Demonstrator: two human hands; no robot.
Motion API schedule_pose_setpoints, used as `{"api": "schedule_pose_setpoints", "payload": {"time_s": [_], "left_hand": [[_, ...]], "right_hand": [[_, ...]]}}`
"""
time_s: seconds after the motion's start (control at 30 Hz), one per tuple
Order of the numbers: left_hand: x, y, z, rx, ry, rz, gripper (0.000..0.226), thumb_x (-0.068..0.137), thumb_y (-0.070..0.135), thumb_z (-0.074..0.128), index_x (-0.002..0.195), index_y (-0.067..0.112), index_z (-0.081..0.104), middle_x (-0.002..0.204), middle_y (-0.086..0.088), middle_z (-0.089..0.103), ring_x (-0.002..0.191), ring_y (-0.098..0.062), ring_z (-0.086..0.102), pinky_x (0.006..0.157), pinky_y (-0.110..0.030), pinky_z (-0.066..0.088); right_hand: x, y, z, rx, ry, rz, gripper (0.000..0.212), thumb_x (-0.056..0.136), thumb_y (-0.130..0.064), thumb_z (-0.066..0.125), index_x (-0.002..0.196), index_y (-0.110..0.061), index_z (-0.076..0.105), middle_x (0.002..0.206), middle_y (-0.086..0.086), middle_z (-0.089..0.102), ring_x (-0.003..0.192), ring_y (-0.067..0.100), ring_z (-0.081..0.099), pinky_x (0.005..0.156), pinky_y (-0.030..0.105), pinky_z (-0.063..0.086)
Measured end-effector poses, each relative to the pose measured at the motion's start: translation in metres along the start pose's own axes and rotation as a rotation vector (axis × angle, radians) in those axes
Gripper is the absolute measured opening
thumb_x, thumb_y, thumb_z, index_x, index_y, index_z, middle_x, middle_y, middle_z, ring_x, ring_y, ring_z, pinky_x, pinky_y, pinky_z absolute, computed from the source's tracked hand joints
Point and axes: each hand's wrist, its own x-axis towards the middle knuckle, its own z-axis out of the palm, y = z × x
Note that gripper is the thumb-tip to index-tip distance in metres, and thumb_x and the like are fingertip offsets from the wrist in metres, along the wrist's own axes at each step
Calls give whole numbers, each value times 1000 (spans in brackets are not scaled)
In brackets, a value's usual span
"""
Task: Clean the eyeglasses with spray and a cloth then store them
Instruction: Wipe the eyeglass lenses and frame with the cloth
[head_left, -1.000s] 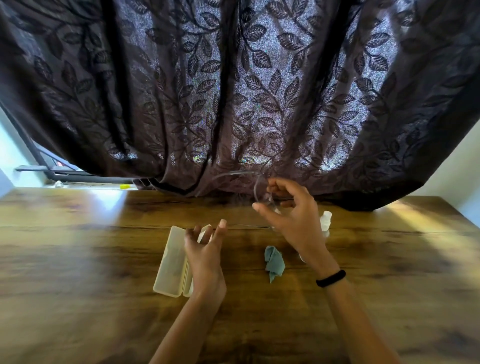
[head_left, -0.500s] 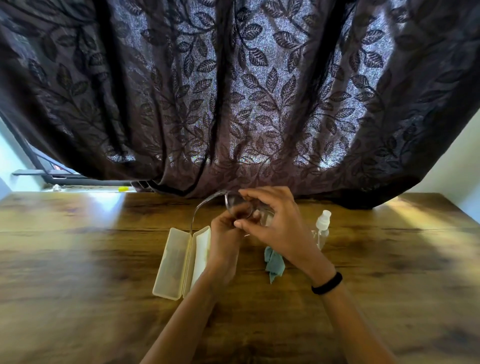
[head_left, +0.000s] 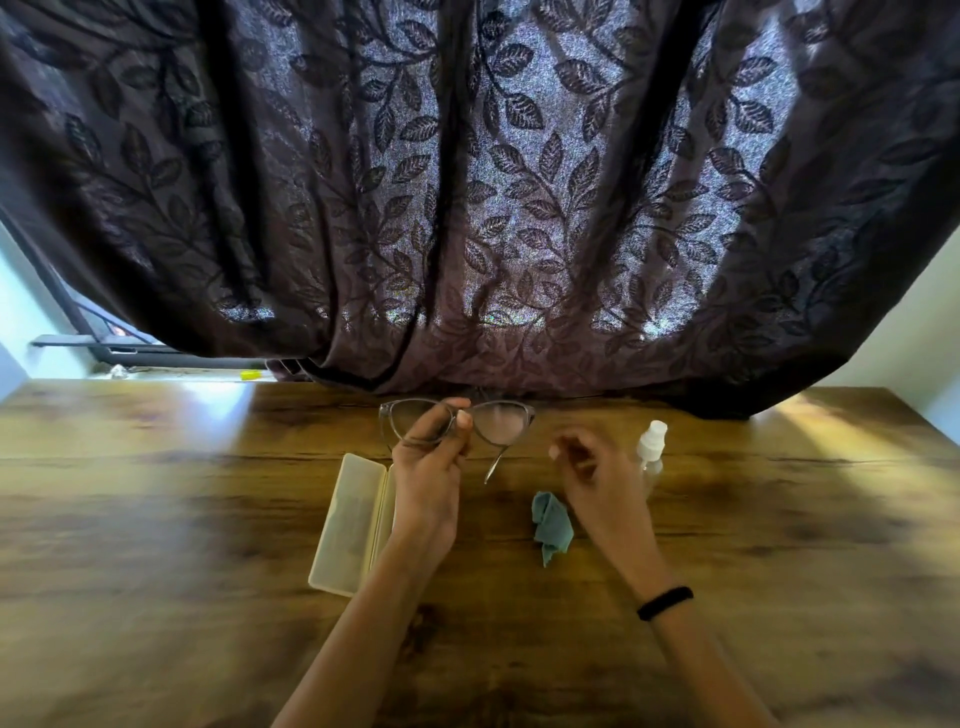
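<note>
My left hand (head_left: 430, 467) pinches the clear-framed eyeglasses (head_left: 501, 423) at the bridge and holds them up above the wooden table (head_left: 156, 519), lenses facing me. Blurred and holding nothing, my right hand (head_left: 592, 473) hovers with loosely curled fingers between the glasses and the small clear spray bottle (head_left: 652, 452) with a white nozzle. A crumpled teal cloth (head_left: 551, 525) lies on the table just below that hand. Left of my left wrist the cream glasses case (head_left: 349, 525) lies open.
A dark leaf-patterned curtain (head_left: 467, 208) hangs down to the table's far edge. Behind it at far left are a window ledge (head_left: 156, 371) and a small yellow object (head_left: 251, 375). Pale walls stand at both sides.
The eyeglasses passed from my right hand to my left, which now holds them at the bridge. My right hand let go and moved right and down toward the bottle.
</note>
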Motion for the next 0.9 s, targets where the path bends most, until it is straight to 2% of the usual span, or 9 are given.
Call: {"api": "schedule_pose_setpoints", "payload": {"time_s": [0.07,0.13,0.2,0.27,0.4,0.53,0.6,0.8,0.9], "left_hand": [[2,-2,-2,-26,6,-9,26,84,-5,52,79,14,69,67,7,65,66,-3,57,65,-13,49],[3,-2,-1,-42,-8,-12,31,84,-7,51,76,15,70,69,6,65,67,-2,59,65,-13,50],[3,-3,0,-53,-21,-7,33,85,-8,50,75,16,71,69,5,65,67,-3,59,65,-13,50],[3,-3,0,-59,-28,4,33,86,-6,49,74,16,71,69,5,64,65,-4,57,64,-13,50],[4,-3,-2,-52,-24,37,28,88,-3,48,77,15,66,70,3,59,62,-4,54,59,-13,48],[2,-4,0,34,-17,86,23,88,1,49,79,16,63,67,9,59,64,-3,52,63,-14,47],[0,-6,3,77,-21,107,15,86,7,52,81,17,62,68,11,60,68,-4,52,68,-17,46],[-7,-6,11,103,-33,172,9,78,13,60,86,9,62,77,-5,61,77,-15,57,73,-22,51],[-9,-1,16,90,12,196,11,82,0,56,82,9,62,71,7,67,73,-5,61,67,-15,51]], "right_hand": [[-8,13,12,-149,-191,88,26,88,-23,57,113,-15,58,104,-5,62,82,2,56,70,6,45],[-15,23,25,-314,-367,152,39,87,-34,56,123,-20,50,123,0,55,111,16,51,91,23,46],[-23,27,33,-427,-421,145,42,87,-35,57,126,-24,48,131,0,48,122,22,40,101,34,39],[-26,29,35,-393,-373,107,34,88,-25,56,122,-24,53,126,-1,53,114,18,48,94,30,46],[-16,10,16,-24,-215,164,25,88,-11,55,113,-14,60,103,-1,64,64,-3,60,59,6,48],[-7,-31,-8,340,170,-49,23,86,-7,58,107,-15,60,89,-14,61,75,-8,63,60,2,46],[-1,-42,-11,335,279,-190,21,87,-8,58,107,-12,62,96,-14,61,86,-12,59,70,2,45],[0,-45,10,-19,233,-346,27,88,-10,54,114,-11,63,111,0,64,102,8,50,92,8,36],[-6,-47,17,-92,187,-434,32,85,-4,53,115,-8,61,114,4,64,109,11,45,98,11,32]]}}
